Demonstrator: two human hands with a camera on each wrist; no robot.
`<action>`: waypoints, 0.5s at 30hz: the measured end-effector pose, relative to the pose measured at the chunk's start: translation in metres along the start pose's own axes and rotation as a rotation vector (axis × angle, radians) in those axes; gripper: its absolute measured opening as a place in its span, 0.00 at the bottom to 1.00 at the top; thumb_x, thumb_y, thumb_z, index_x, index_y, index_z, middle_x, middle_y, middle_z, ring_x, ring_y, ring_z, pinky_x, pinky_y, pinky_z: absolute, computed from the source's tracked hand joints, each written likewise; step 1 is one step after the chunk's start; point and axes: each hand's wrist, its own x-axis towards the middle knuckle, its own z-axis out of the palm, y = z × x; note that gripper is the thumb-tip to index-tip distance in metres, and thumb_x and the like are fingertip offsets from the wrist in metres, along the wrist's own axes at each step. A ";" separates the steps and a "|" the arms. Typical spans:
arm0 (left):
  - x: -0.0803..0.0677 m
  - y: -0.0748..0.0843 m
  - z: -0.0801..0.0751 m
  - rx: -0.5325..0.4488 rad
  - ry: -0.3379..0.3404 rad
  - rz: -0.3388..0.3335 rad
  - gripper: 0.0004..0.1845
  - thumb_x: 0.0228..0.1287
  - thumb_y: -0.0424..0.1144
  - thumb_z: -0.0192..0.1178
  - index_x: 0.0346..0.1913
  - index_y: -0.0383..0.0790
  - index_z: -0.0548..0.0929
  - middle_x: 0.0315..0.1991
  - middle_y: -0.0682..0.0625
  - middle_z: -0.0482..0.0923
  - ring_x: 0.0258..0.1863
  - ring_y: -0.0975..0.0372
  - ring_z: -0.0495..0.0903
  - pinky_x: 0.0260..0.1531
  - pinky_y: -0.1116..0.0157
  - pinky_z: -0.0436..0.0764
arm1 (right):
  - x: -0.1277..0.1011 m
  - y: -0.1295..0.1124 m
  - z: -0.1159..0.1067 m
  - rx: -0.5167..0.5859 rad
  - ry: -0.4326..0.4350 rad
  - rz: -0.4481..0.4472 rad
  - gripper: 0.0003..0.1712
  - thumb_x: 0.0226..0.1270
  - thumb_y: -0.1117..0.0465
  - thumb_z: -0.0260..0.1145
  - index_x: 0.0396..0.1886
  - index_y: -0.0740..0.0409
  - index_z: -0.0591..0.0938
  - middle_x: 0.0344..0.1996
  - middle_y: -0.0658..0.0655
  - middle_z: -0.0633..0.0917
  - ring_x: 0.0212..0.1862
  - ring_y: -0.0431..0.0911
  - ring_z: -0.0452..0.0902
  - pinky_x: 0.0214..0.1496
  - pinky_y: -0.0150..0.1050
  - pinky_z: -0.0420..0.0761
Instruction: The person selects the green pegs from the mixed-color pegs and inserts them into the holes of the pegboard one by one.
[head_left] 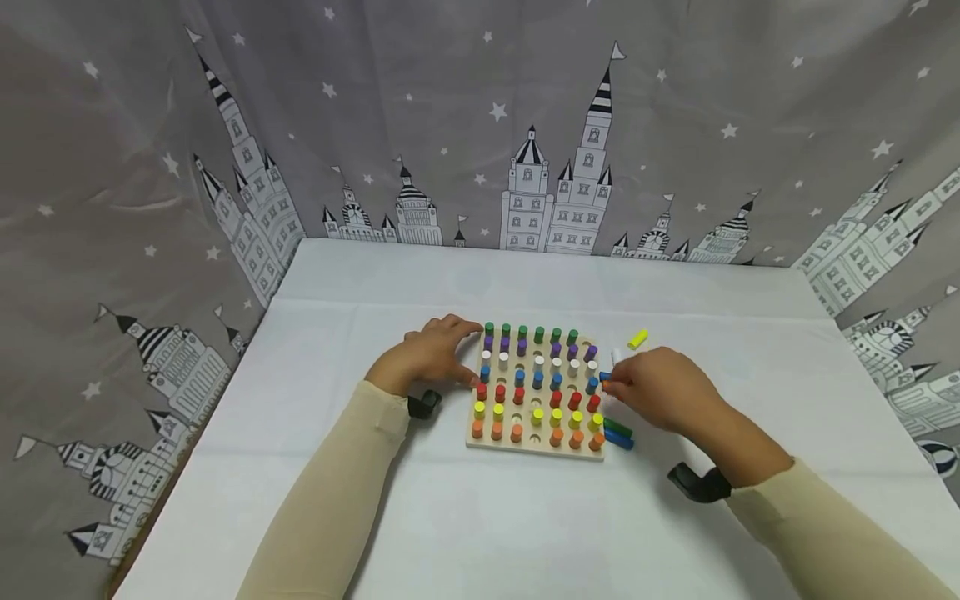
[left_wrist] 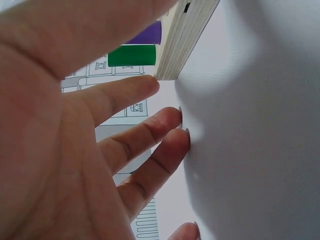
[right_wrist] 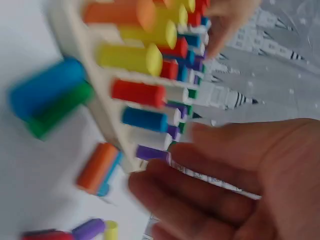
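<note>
A wooden pegboard [head_left: 504, 444] stands mid-table with rows of coloured pegs: green, purple, white, blue, red, yellow and orange. Some holes in it are bare. My left hand [head_left: 435, 354] is at the board's left side, thumb and index finger spread along its edge; in the left wrist view the index fingertip touches the corner. My right hand [head_left: 667, 387] hovers by the board's right edge, beside a loose blue peg [head_left: 604, 377]. In the right wrist view its fingers bend loosely, the thumb stands apart, and no peg shows between them. An orange peg [right_wrist: 96, 167] lies below that hand.
Loose green [head_left: 617, 427] and blue [head_left: 619, 439] pegs lie against the board's right side. Farther back are a yellow peg [head_left: 637, 339] and a white peg [head_left: 617, 357]. The white tabletop [head_left: 480, 525] ends at a grey castle-print curtain [head_left: 420, 100].
</note>
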 end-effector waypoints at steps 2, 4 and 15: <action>0.000 0.001 -0.002 -0.001 0.005 0.002 0.51 0.57 0.56 0.79 0.81 0.53 0.65 0.81 0.47 0.63 0.79 0.45 0.62 0.72 0.33 0.65 | -0.010 0.001 0.008 -0.016 -0.054 -0.008 0.14 0.72 0.51 0.73 0.48 0.53 0.93 0.41 0.52 0.93 0.38 0.44 0.83 0.43 0.43 0.87; -0.001 0.000 -0.003 -0.003 0.005 0.005 0.51 0.56 0.56 0.79 0.81 0.53 0.65 0.81 0.46 0.63 0.79 0.45 0.62 0.72 0.33 0.65 | -0.015 0.002 0.017 -0.027 -0.095 0.003 0.14 0.70 0.52 0.74 0.48 0.53 0.92 0.40 0.51 0.93 0.36 0.42 0.81 0.41 0.41 0.86; -0.001 0.001 -0.002 -0.009 -0.005 -0.004 0.51 0.57 0.55 0.79 0.81 0.53 0.65 0.81 0.46 0.63 0.79 0.45 0.62 0.72 0.33 0.65 | -0.012 0.005 0.046 -0.228 0.047 -0.075 0.10 0.65 0.54 0.78 0.43 0.51 0.91 0.31 0.49 0.89 0.29 0.43 0.76 0.32 0.39 0.83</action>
